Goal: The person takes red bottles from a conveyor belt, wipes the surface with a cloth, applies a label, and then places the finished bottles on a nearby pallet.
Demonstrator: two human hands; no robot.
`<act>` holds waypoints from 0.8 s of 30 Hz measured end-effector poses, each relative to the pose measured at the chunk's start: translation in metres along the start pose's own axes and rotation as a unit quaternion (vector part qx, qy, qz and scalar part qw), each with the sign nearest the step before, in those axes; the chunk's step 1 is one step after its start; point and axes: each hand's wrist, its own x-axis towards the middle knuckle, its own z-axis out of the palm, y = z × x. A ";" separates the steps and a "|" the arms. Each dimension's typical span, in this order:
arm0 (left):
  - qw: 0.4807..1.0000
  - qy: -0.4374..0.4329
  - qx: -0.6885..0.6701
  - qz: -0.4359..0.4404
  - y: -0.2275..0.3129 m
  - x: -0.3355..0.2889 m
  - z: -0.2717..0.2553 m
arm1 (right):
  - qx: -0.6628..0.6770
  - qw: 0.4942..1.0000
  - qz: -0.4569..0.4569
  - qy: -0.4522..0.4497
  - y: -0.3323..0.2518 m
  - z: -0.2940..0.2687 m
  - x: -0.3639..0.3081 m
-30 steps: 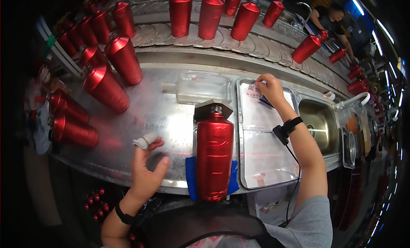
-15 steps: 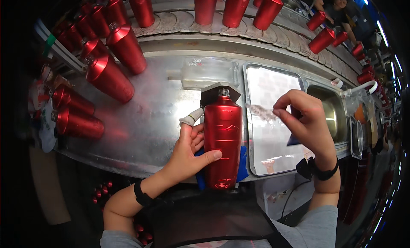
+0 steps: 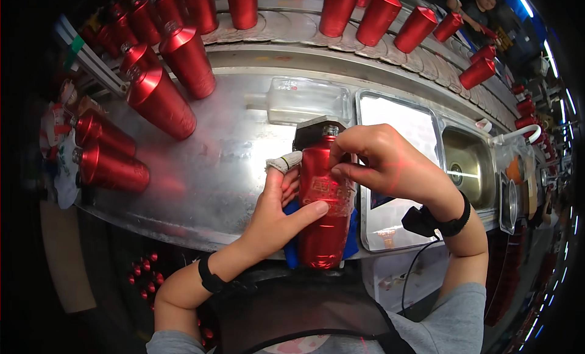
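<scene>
A glossy red bottle (image 3: 325, 238) with a clear glass neck leans upright in front of me at the bench edge. My left hand (image 3: 277, 214) grips it from the left side, thumb across its front; a white wrap covers the index finger. A thin see-through decal film (image 3: 332, 192) with a gold-toned pattern lies against the bottle's front, under the left thumb. At the bottle's upper right, my right hand (image 3: 390, 165) is closed in a pinch at the film's upper edge; its fingertips are partly hidden. A dark angular block (image 3: 311, 131) stands behind the bottle, and blue material (image 3: 291, 247) shows beside it.
A white-lined tray (image 3: 399, 223) sits to the right, then a metal sink (image 3: 472, 192) with a white faucet (image 3: 518, 133). A clear bottle (image 3: 308, 101) lies behind. Several red bottles (image 3: 161, 104) stand at left; others ride a slatted conveyor (image 3: 292, 31). Another person (image 3: 478, 16) is far right.
My right hand has moved left from over the tray, bringing the film onto the bottle's front. The bottle and left hand shifted slightly right in view. Bottles on the conveyor have moved right.
</scene>
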 end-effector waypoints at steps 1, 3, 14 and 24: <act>1.000 0.001 -0.002 0.000 -0.004 0.002 0.002 | 0.006 1.000 -0.013 0.005 0.001 0.001 0.002; 0.999 0.004 0.005 0.044 -0.011 0.003 0.002 | 0.012 1.000 -0.025 0.010 0.001 0.003 0.007; 0.997 0.014 0.034 0.066 -0.021 0.006 -0.003 | 0.012 1.000 -0.022 0.017 0.008 0.009 0.018; 0.996 0.029 0.044 0.068 -0.024 0.011 -0.007 | 0.008 1.000 -0.002 0.020 0.014 0.013 0.027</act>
